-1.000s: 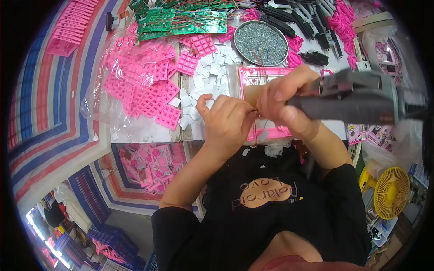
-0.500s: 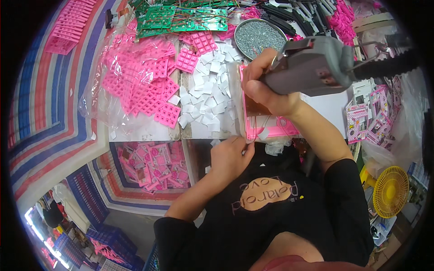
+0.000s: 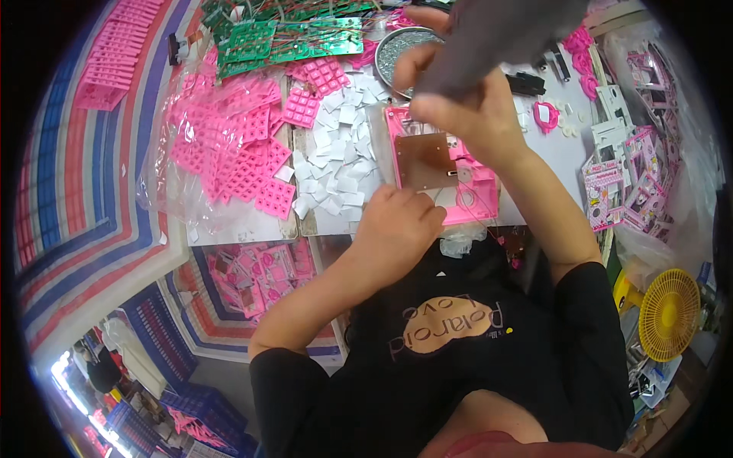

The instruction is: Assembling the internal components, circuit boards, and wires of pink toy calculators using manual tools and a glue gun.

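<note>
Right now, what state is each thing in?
Right hand: closed around the tool
Tool: raised, blurred
Left hand: fingers curled, by the case
Case: open, brown board inside
Dish: holds grey pieces, partly hidden
Green boards: piled, wired
White slips: loose, heaped
Clear bag: crumpled, over pink keypads
Fan: spinning or not, cannot tell

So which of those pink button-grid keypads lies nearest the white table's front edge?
The square pink keypad at the lower right corner of the keypad pile; the others lie farther back.
</note>
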The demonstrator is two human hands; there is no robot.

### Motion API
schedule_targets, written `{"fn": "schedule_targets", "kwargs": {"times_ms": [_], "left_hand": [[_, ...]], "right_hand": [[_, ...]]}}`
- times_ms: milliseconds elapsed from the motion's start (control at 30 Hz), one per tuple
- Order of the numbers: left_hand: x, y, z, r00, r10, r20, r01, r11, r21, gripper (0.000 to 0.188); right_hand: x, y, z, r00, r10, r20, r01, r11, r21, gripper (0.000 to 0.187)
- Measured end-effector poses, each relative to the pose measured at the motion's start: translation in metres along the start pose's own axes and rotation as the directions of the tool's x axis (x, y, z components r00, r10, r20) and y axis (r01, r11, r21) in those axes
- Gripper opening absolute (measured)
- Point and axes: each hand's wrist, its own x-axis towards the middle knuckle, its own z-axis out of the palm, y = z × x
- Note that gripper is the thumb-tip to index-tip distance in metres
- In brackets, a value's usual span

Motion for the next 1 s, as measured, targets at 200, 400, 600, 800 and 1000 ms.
{"fn": "schedule_targets", "kwargs": {"times_ms": [200,400,600,800,1000], "left_hand": [[0.004,-0.007,0.007,0.836,-0.541,-0.09,0.379,0.689,-0.617,0.015],[0.002,-0.012,-0.013,0.742,-0.543,0.393,0.542,0.141,-0.829,0.02],[-0.003,-0.012,-0.014,0.714,-0.517,0.473,0.577,0.05,-0.815,0.019],[-0.003,-0.014,-0.005,0.756,-0.506,0.417,0.531,0.101,-0.841,0.015],[0.003,-0.01,-0.007,0.758,-0.548,0.353,0.577,0.312,-0.755,0.012]], "right_hand": [[-0.085,-0.005,-0.013,0.992,0.07,0.107,0.017,0.754,-0.657,0.059],[-0.094,0.012,-0.013,0.97,0.223,0.096,-0.121,0.786,-0.606,0.014],[-0.092,0.017,-0.011,0.979,0.181,0.096,-0.099,0.827,-0.553,0.015],[-0.095,0.02,-0.012,0.99,0.03,0.135,0.055,0.81,-0.584,0.014],[-0.096,0.025,-0.015,0.99,0.007,0.143,0.074,0.833,-0.548,0.016]]}}
